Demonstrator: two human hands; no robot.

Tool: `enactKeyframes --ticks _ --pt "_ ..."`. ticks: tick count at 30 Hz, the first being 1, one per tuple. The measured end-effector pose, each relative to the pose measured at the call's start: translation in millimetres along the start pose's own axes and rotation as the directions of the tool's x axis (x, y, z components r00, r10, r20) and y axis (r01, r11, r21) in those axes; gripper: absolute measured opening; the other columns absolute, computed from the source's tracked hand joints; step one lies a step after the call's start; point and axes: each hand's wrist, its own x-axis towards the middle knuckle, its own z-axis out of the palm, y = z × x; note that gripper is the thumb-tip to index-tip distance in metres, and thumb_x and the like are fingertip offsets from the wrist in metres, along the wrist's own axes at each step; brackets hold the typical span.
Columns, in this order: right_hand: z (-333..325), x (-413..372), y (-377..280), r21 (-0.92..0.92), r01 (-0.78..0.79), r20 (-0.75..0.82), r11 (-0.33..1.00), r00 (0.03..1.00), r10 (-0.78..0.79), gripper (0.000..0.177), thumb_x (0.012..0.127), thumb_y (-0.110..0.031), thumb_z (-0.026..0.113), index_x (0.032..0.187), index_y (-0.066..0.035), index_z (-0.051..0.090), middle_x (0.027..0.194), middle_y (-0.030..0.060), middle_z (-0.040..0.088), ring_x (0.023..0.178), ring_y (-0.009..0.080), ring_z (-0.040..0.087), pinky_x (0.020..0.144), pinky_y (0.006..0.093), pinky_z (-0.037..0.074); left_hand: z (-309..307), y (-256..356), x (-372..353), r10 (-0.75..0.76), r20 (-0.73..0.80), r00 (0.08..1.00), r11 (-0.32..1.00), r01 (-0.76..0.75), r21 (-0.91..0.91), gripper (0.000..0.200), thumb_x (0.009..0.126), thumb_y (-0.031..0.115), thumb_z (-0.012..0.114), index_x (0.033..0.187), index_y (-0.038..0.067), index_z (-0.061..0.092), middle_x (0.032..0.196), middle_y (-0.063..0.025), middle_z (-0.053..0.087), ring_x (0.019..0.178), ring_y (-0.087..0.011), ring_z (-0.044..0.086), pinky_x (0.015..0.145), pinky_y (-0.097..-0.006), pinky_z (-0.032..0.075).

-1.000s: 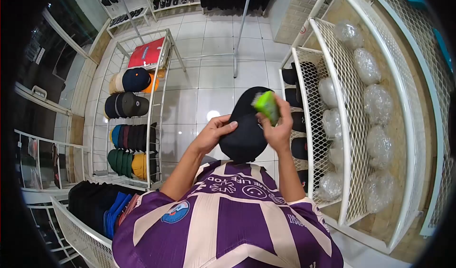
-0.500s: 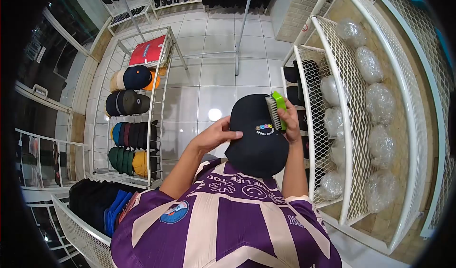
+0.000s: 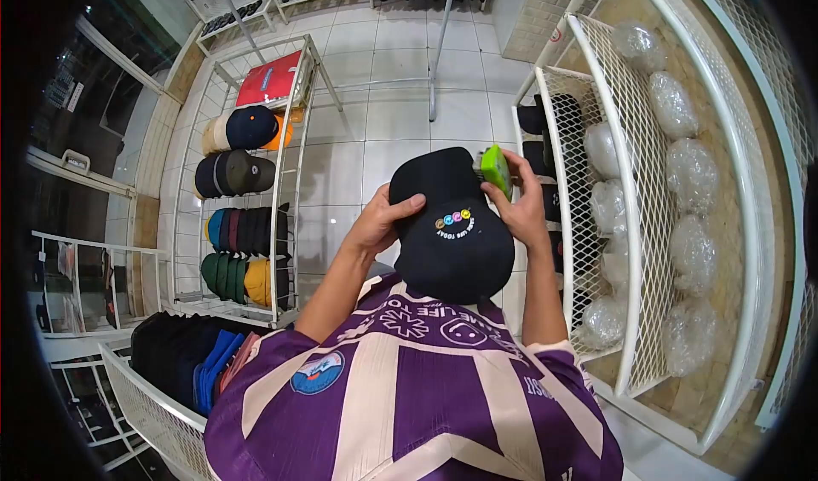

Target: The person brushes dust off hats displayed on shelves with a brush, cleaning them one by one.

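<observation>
The left hand (image 3: 381,223) curls its fingers over the left edge of the black cap (image 3: 456,255), held in front of the chest. The right hand (image 3: 524,213) grips a green brush (image 3: 494,171), upright against the cap's upper right rim, nearest the white wire rack (image 3: 635,225).

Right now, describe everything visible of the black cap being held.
The black cap looks like soft fabric, rounded crown toward the camera, with small coloured dots and pale lettering on it. It is held before the chest. The left hand grips its left edge; the right hand holds a green brush at its upper right edge.
</observation>
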Motion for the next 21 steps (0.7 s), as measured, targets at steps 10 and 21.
enactKeyframes --ticks 10,21 --pt "-2 -16 28 0.273 -0.099 0.17 0.957 0.984 0.053 0.063 0.083 0.001 0.079 0.14 0.0 0.053 0.133 0.0125 0.061 0.123 0.0207 0.058 0.107 0.0337 0.044 -4 12 -1 0.158 -0.025 0.987 0.987 -0.159 -0.006 0.045 0.089 0.014 0.078 0.126 -0.004 0.06 0.113 -0.0125 0.07 0.098 -0.0186 0.07 0.087 -0.0328 0.059" --pt "-14 -33 -52 0.097 0.026 0.417 0.995 0.906 -0.065 0.069 0.071 -0.003 0.085 0.136 -0.004 0.062 0.125 0.0126 0.066 0.12 0.0282 0.059 0.108 0.0392 0.043 -4 16 7 0.229 -0.085 0.97 0.971 -0.221 0.092 0.033 0.086 0.009 0.078 0.115 -0.002 0.067 0.103 -0.0107 0.073 0.089 -0.0166 0.072 0.079 -0.0314 0.061"
